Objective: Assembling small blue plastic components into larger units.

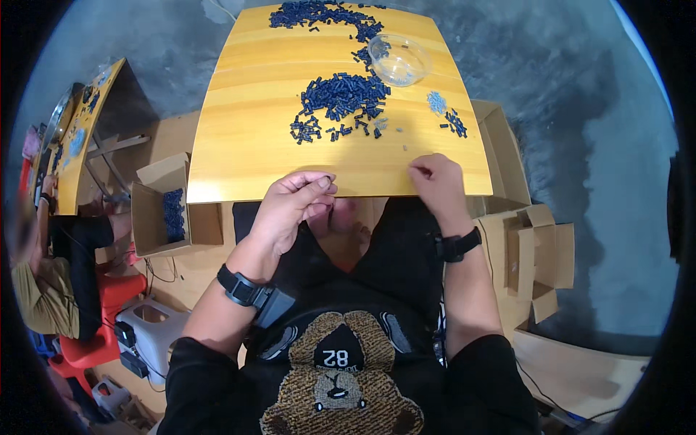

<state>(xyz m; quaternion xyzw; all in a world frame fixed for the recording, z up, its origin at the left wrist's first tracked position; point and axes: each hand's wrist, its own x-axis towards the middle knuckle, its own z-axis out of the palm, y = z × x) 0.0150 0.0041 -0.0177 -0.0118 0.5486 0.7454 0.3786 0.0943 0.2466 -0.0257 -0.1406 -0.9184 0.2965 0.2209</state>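
A seated person is leaning arms toward a yellow wooden table (246, 145), its top serving as a dial with twelve at the far edge. The left hand (290, 201) is hovering near half past six, pinching thumb toward forefinger; whether the tips are gripping a tiny piece cannot be told. The right hand (444, 187) is curling loosely around half past four, its inturned fingers hiding any hold. The main heap of black pieces (341, 96) is lying mid-dial, seemingly for easy reach by both hands. Pale pieces (436, 102) are sitting at three, beside a small black cluster (455, 124), probably kept apart against mixing. A clear bowl (396, 70) is standing at one; a cardboard box (154, 217) at eight is holding more dark pieces (173, 215).
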